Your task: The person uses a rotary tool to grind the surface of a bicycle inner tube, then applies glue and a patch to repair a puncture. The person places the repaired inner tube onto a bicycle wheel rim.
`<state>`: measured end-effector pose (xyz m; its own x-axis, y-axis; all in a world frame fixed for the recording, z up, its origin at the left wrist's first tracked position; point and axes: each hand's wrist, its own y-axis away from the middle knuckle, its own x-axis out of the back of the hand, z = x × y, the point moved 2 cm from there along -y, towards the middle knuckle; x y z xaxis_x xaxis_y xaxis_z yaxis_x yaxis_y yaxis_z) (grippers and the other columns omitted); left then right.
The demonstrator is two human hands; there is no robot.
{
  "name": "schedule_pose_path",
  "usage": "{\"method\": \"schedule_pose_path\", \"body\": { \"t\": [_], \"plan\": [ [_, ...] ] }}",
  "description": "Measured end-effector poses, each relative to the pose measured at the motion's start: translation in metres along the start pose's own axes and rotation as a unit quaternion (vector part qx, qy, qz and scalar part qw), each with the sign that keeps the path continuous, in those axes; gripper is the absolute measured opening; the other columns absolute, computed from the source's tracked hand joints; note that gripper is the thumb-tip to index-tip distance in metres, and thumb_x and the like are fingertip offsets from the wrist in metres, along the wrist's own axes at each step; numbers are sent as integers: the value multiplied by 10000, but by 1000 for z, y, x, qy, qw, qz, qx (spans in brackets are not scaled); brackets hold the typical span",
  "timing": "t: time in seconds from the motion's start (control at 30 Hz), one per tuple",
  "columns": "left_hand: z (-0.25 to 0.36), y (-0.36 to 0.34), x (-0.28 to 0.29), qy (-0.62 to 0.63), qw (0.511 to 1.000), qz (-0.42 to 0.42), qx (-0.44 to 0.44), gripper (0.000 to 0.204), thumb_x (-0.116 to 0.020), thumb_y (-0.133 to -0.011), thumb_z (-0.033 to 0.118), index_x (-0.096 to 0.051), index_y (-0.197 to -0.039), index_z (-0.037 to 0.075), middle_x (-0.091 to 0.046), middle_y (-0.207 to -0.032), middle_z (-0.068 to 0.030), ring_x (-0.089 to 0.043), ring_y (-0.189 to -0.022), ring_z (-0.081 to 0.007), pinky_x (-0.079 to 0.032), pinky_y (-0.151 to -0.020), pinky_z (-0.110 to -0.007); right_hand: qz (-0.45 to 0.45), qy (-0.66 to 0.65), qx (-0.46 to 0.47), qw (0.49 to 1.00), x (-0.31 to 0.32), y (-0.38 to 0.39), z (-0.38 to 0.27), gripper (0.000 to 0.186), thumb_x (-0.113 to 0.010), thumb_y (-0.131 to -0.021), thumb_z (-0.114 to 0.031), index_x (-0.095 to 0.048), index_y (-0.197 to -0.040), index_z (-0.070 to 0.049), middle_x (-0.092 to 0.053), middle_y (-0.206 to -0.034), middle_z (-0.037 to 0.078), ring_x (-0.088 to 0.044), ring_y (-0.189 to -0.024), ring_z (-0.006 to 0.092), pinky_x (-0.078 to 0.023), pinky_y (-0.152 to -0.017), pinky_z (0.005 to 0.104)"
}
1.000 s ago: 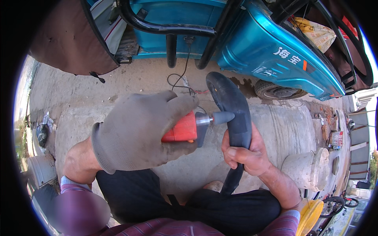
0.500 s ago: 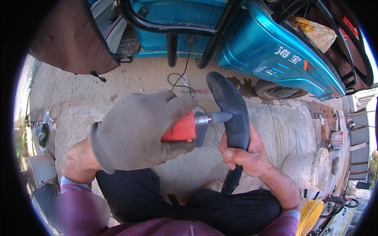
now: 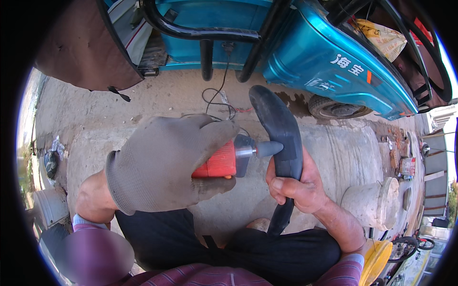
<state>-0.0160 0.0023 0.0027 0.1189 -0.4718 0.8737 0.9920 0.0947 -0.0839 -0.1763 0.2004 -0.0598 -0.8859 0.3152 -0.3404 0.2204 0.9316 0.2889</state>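
My gloved left hand [image 3: 160, 162] is wrapped round a red power tool [image 3: 222, 161] with a metal chuck. From the chuck a grey cone-shaped grinding bit [image 3: 268, 149] points right, its tip against the side of a black rubber inner tube [image 3: 276, 119], or just in front of it. My bare right hand [image 3: 305, 188] grips that tube around its lower middle, thumb across the near face. The tube stands roughly upright and curved, with a darker patch near the bit. The glove hides most of the tool's body.
A blue three-wheeled vehicle [image 3: 329, 62] with black tube bars stands ahead. A black cable [image 3: 224, 88] runs from it down over the concrete. White buckets [image 3: 365, 205] stand to the right, beside a yellow tub [image 3: 377, 262]; another white bucket [image 3: 50, 205] is at left.
My left hand and the tool have shifted slightly nearer to me, so the bit's tip sits a little lower along the tube. My right hand and the tube are almost unmoved.
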Motion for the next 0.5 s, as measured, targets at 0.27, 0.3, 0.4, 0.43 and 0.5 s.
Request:
{"method": "schedule_pose_path", "body": {
  "t": [0.27, 0.3, 0.4, 0.43, 0.5],
  "plan": [
    [-1, 2, -1, 5, 999, -42, 9, 640, -823, -788, 383, -608, -1288, 45, -685, -925, -148, -708, -798, -352, -562, -680, -430, 5, -23, 18, 1000, 2, -2, 1, 674, -571, -866, 70, -320, -1470, -92, -587, -806, 88, -558, -585, 136, -460, -535, 303],
    [-1, 2, -1, 4, 999, -41, 7, 644, -824, -788, 387, -608, -1288, 44, -685, -922, -148, -709, -794, -349, -563, -677, -430, 4, -19, 15, 1000, 2, -2, 1, 671, -572, -868, 69, -321, -1469, -93, -588, -810, 87, -557, -585, 135, -462, -536, 303],
    [-1, 2, -2, -4, 999, -41, 5, 653, -826, -788, 398, -606, -1290, 44, -685, -915, -148, -711, -785, -341, -565, -671, -431, 6, -9, 14, 1000, 1, -2, 0, 660, -574, -875, 67, -324, -1464, -94, -592, -821, 83, -556, -583, 130, -469, -537, 301],
    [-1, 2, -2, -2, 999, -42, 5, 655, -827, -787, 400, -606, -1290, 44, -685, -916, -148, -712, -783, -340, -565, -670, -431, 12, -10, 13, 1000, 0, -2, 0, 655, -574, -877, 67, -325, -1462, -92, -594, -824, 81, -556, -582, 127, -471, -536, 299],
    [-1, 2, -3, 0, 999, -43, 4, 657, -829, -785, 401, -606, -1290, 45, -686, -914, -146, -714, -781, -339, -566, -668, -432, 23, -5, 10, 1000, -1, -1, 0, 645, -574, -880, 70, -330, -1456, -87, -596, -827, 75, -556, -580, 120, -475, -531, 294]
  ]
}}
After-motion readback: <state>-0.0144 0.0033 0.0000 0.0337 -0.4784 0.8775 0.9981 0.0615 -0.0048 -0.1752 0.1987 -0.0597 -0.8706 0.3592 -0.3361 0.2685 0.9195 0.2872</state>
